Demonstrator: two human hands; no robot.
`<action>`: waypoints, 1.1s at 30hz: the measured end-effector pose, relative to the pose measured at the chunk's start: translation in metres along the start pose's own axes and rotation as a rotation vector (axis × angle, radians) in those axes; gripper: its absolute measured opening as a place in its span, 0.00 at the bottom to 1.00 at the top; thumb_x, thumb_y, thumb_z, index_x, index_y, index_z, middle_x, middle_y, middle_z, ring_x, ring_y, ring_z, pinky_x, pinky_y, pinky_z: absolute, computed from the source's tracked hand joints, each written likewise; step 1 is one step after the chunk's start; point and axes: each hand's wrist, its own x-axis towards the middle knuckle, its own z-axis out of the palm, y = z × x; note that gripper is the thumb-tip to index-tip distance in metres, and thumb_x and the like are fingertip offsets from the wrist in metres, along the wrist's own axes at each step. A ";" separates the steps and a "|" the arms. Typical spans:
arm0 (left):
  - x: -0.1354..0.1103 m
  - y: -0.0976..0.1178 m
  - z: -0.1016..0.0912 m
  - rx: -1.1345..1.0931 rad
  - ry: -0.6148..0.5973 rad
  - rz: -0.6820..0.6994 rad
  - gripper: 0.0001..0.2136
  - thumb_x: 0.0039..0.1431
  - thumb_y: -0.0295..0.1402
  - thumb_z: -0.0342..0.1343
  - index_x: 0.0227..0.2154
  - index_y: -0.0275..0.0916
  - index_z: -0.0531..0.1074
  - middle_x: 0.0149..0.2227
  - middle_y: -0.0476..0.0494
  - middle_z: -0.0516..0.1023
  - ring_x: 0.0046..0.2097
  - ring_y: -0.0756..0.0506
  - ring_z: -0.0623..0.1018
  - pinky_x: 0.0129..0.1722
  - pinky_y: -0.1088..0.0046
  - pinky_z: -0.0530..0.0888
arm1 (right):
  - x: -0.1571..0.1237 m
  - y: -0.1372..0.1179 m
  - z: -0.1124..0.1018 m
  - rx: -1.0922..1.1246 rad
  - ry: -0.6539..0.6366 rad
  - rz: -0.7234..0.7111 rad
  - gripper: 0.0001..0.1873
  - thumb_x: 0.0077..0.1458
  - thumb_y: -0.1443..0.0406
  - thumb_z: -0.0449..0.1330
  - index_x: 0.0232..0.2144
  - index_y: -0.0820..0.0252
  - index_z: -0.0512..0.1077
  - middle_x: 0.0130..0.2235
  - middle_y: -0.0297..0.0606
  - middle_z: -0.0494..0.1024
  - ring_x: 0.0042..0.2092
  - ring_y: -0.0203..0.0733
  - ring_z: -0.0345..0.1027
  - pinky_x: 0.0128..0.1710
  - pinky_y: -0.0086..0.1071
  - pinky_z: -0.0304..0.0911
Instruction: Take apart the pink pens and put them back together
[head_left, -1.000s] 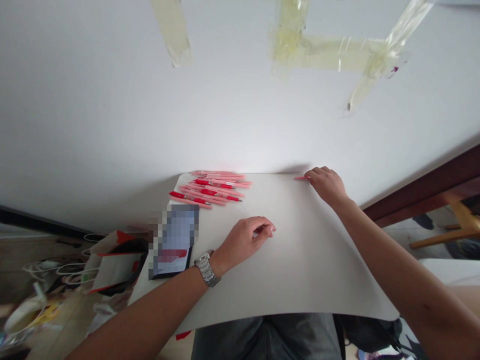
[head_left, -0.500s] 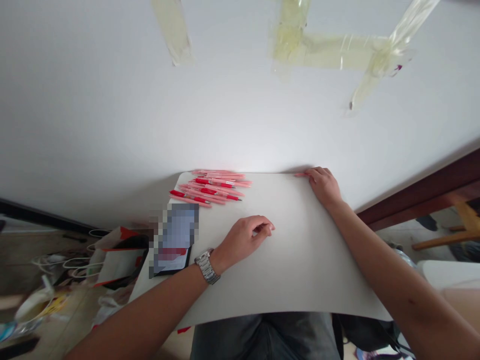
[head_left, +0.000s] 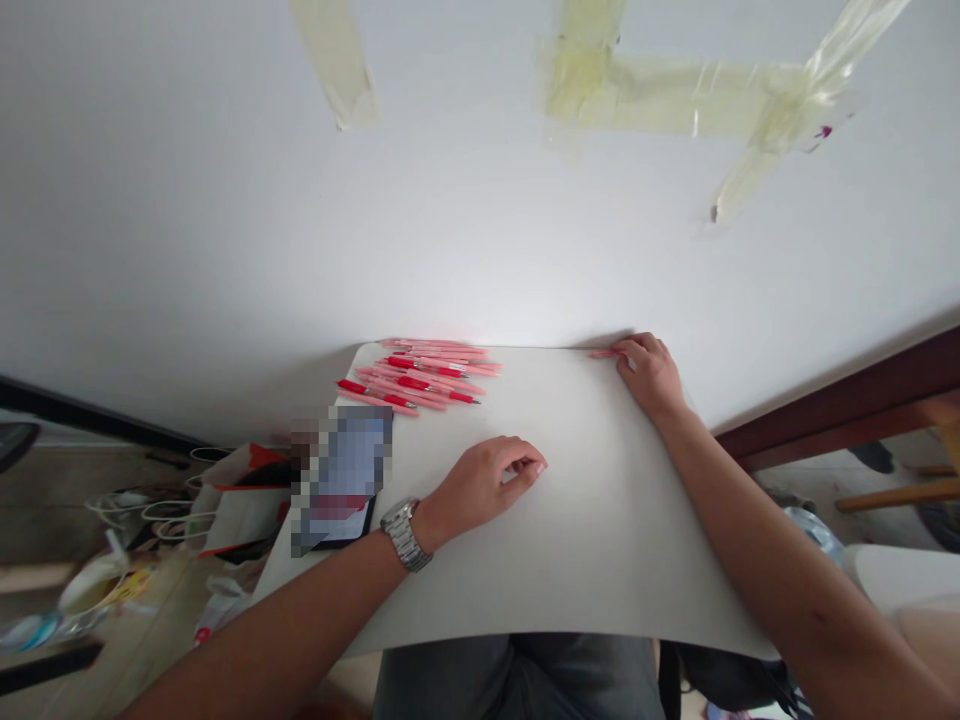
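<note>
Here, from the head camera: reaching with the right hand [head_left: 651,375] to the far edge of the tabletop [head_left: 600,540], fingertips on the end of a single pink pen [head_left: 602,353] just beside the wall [head_left: 225,200], well apart from the pile of pens [head_left: 420,375] at the far left corner, grip on it impossible to tell. Resting the left hand [head_left: 484,482] mid-tabletop, curled shut with nothing visible inside, near the phone [head_left: 341,480]. Could easily roll off that back edge if nudged rather than grasped.
</note>
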 end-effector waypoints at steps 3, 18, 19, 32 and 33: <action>0.000 0.001 0.000 0.007 -0.003 -0.002 0.09 0.73 0.35 0.55 0.42 0.40 0.80 0.40 0.47 0.83 0.42 0.47 0.78 0.41 0.71 0.72 | 0.003 -0.001 0.000 0.021 -0.004 0.011 0.15 0.61 0.69 0.57 0.47 0.55 0.80 0.48 0.47 0.78 0.49 0.55 0.72 0.49 0.45 0.70; -0.001 -0.002 0.003 0.027 -0.005 0.031 0.08 0.72 0.33 0.54 0.41 0.41 0.78 0.39 0.47 0.82 0.41 0.47 0.77 0.43 0.70 0.73 | 0.006 -0.002 -0.004 0.048 0.029 -0.001 0.11 0.58 0.68 0.60 0.42 0.54 0.79 0.46 0.46 0.77 0.48 0.56 0.70 0.48 0.46 0.70; -0.001 -0.002 0.003 0.027 -0.004 0.027 0.08 0.72 0.33 0.54 0.41 0.41 0.78 0.39 0.47 0.82 0.41 0.47 0.77 0.42 0.70 0.73 | 0.006 -0.002 -0.004 0.049 0.034 -0.003 0.10 0.58 0.68 0.60 0.41 0.54 0.79 0.46 0.46 0.77 0.48 0.56 0.70 0.49 0.47 0.70; 0.000 -0.002 0.004 0.044 0.001 0.012 0.09 0.74 0.34 0.53 0.41 0.41 0.78 0.40 0.47 0.82 0.41 0.46 0.77 0.42 0.69 0.72 | 0.011 -0.007 -0.004 0.076 0.031 0.044 0.06 0.63 0.63 0.58 0.38 0.53 0.75 0.44 0.46 0.78 0.47 0.54 0.71 0.52 0.47 0.67; 0.000 -0.002 0.004 0.046 0.002 0.013 0.09 0.73 0.34 0.53 0.41 0.41 0.78 0.39 0.47 0.82 0.41 0.46 0.77 0.41 0.69 0.72 | 0.011 -0.007 -0.004 0.072 0.029 0.050 0.06 0.64 0.62 0.57 0.37 0.53 0.74 0.44 0.47 0.78 0.46 0.54 0.71 0.52 0.47 0.67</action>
